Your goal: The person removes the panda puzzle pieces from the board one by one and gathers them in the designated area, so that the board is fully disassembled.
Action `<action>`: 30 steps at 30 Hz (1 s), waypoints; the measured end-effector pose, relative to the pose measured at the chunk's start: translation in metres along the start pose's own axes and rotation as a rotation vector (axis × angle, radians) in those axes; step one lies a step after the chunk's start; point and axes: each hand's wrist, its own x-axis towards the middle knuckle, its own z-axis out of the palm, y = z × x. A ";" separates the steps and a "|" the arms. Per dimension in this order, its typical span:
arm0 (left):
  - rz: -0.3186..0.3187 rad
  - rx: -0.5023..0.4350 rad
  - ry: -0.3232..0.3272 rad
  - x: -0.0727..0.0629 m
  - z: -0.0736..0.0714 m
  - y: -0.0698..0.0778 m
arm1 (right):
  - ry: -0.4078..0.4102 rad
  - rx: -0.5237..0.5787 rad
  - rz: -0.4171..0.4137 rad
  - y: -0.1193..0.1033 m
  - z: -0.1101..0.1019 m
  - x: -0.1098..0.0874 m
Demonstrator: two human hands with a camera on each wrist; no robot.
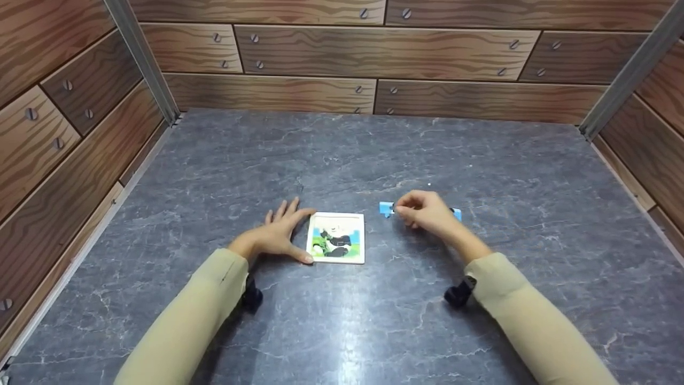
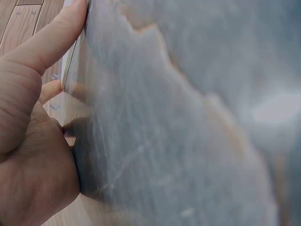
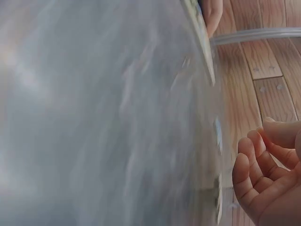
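Note:
On the left, my left hand (image 1: 275, 235) is spread with its thumb and index fingertip at two corners of a white-framed panda picture puzzle (image 1: 336, 261). Its other fingers fan out over the tabletop; the left wrist view shows the thumb (image 2: 51, 42) stretched along the frame's edge. My right hand (image 1: 427, 211) hovers beside a small blue puzzle piece (image 1: 385, 208), thumb and fingers loosely bent. Seen from the right wrist, these fingers (image 3: 249, 165) stand off the table, with nothing visible between the tips. Another blue piece (image 1: 456, 214) is partly hidden behind the right hand.
The dark grey marbled table (image 1: 342, 155) spreads around the puzzle, with glare toward the front. Wood-patterned panels (image 1: 385, 51) wall it at the back and both sides, with metal posts (image 1: 144, 59) in the corners. A tiny white speck (image 1: 429, 184) lies beyond the right hand.

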 end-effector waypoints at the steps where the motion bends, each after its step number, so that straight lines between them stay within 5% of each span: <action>1: 0.003 0.001 0.001 0.000 0.000 0.000 | -0.004 0.006 -0.003 -0.003 0.003 0.001; 30: -0.014 0.013 0.005 0.001 0.001 0.000 | -0.167 0.084 -0.021 -0.040 0.081 0.025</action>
